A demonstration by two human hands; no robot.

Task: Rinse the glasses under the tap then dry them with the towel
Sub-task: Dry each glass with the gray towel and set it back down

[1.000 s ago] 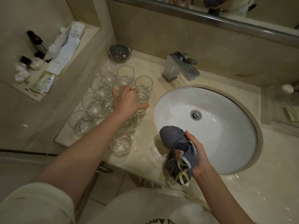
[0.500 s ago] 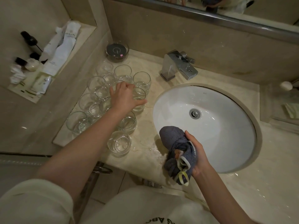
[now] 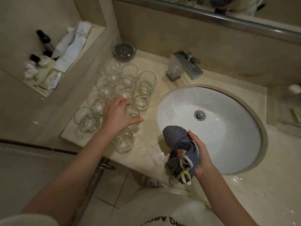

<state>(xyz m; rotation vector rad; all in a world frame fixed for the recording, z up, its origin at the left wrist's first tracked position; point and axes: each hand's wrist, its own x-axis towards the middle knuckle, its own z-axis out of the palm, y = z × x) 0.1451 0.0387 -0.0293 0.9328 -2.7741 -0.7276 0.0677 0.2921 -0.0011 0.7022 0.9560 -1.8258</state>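
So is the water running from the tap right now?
Off. No stream falls from the tap's spout into the white sink, and the drain shows plainly.

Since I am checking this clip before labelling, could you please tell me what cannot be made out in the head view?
- Whether the left hand touches a glass: its own palm hides the rims of the glasses below.
- The right hand: its fingers are hidden behind the towel.
- Lettering on the tubes on the shelf: too small.
- Person in the mirror: cut off by the top edge.
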